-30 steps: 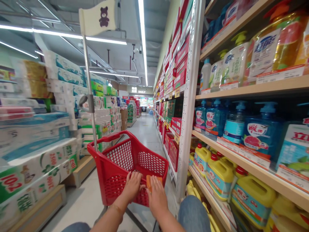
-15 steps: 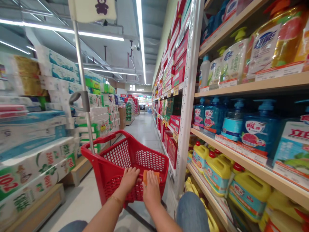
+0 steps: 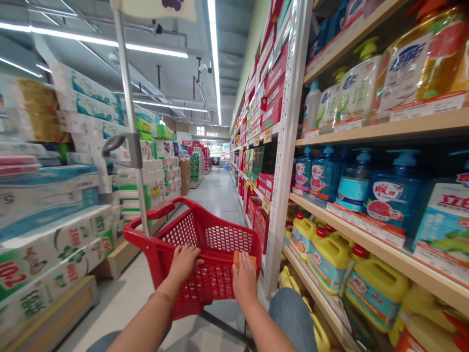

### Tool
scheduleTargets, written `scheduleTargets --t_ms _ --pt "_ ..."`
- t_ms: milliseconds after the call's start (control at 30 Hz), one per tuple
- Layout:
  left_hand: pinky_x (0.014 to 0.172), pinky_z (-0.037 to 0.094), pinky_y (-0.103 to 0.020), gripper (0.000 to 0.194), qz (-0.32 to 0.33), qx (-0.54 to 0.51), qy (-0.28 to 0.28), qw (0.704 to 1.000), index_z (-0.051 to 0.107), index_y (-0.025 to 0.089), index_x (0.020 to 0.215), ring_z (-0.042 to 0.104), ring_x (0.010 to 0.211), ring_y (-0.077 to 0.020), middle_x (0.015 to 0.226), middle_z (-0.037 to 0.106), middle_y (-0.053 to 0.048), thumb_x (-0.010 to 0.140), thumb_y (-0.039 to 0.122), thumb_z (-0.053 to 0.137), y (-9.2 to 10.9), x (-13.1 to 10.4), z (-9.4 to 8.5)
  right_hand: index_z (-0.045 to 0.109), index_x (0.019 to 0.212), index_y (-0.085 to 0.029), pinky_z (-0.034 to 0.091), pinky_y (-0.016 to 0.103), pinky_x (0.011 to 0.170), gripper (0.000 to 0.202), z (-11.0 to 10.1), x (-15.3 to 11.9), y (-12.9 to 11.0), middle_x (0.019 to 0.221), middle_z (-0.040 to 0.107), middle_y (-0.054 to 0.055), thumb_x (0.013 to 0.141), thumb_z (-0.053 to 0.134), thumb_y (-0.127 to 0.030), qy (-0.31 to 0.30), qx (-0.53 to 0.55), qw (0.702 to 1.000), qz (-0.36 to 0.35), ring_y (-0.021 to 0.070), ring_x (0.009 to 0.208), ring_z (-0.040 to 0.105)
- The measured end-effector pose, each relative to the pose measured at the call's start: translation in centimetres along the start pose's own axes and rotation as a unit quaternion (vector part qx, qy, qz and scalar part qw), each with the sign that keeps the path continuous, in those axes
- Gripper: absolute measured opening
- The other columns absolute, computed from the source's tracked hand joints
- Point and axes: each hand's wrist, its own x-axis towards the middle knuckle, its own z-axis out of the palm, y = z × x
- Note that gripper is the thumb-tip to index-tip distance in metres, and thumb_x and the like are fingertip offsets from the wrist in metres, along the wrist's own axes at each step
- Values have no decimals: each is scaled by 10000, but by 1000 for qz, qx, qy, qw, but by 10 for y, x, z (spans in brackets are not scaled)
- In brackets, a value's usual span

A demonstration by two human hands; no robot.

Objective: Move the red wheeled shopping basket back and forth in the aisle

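Note:
In front of me stands a red plastic shopping cart (image 3: 216, 278) with perforated basket walls. My left hand (image 3: 183, 266) grips its near rim, fingers curled over the top edge. At the right part of the same rim, my right hand (image 3: 245, 279) presses an orange cloth (image 3: 239, 257) against the plastic. Most of the cloth is hidden under the fingers, which lie over it. A metal pole (image 3: 126, 88) with a grey grip (image 3: 135, 150) rises from the cart's left side.
Shelves with blue pump bottles (image 3: 388, 190) and yellow jugs (image 3: 375, 288) stand close on my right. Stacked paper packs (image 3: 58, 249) line the left side. A tiled aisle (image 3: 216, 190) runs ahead. My jeans-clad knee (image 3: 293, 318) is beside the lower shelf.
My right hand has slid rightward along the rim with the orange cloth. My left hand has shifted left and slightly up. The cart has turned a little, its pole moving right.

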Motion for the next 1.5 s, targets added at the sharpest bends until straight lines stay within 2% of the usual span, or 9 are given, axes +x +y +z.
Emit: scheduleTargets --t_ms 100,233,400,500,667,967,1100,1267,1500 --pt "923 264 -384 196 5 6 10 1000 621 236 920 516 983 -228 975 668 -36 886 403 525 16 0 2 399 1425 -75 234 416 1155 542 3 4 -13 1479 373 121 923 406 -278 -26 30 998 -48 241 1396 290" --pt "908 291 -375 237 28 17 44 998 619 213 923 530 955 -235 950 662 -59 890 421 512 5 -6 -6 433 1411 -119 258 409 1147 517 -7 10 2 1461 412 95 940 393 -327 -31 53 993 -101 224 1377 334" --pt "967 270 -406 229 -11 52 90 995 625 204 880 526 959 -253 919 651 -74 862 420 550 -12 -14 -21 502 1354 -66 260 428 1138 514 -17 20 21 1386 501 153 963 319 -345 11 23 1000 -18 252 1330 413" --pt "956 278 -417 223 -35 68 78 994 629 195 880 520 978 -270 948 653 -86 843 409 579 -1 -12 -23 519 1342 -74 234 439 1145 494 -9 23 -9 1381 506 159 955 342 -326 -1 29 1000 -6 260 1337 402" --pt "953 282 -407 236 -21 70 77 994 621 197 897 519 977 -262 940 649 -77 852 423 570 11 -13 -21 459 1388 -97 234 418 1147 498 7 23 -70 1439 444 133 960 359 -333 -54 97 988 -111 229 1368 353" --pt "954 275 -412 274 -31 66 82 994 609 201 885 492 989 -273 928 628 -87 842 468 571 -16 -21 -37 414 1423 -141 202 452 1156 510 1 21 -29 1474 391 110 949 381 -326 -37 66 994 -83 224 1396 293" --pt "936 278 -408 233 -46 36 63 996 612 210 882 492 988 -268 938 633 -87 864 430 538 -5 -17 -40 449 1393 -78 195 461 1153 507 7 28 -58 1447 420 156 954 367 -318 -53 64 996 -45 257 1385 314" --pt "918 284 -405 254 -65 51 60 995 629 197 867 515 971 -268 934 653 -92 837 436 550 -1 -16 -43 401 1429 -126 233 422 1147 526 13 30 -94 1482 381 108 957 373 -358 -90 133 977 -138 227 1393 299" --pt "918 274 -411 286 -80 60 65 993 637 185 853 528 975 -270 922 663 -97 845 453 538 -7 -14 -41 444 1399 -95 236 443 1144 507 7 44 -52 1443 434 141 951 357 -317 -69 89 992 -62 243 1377 334"
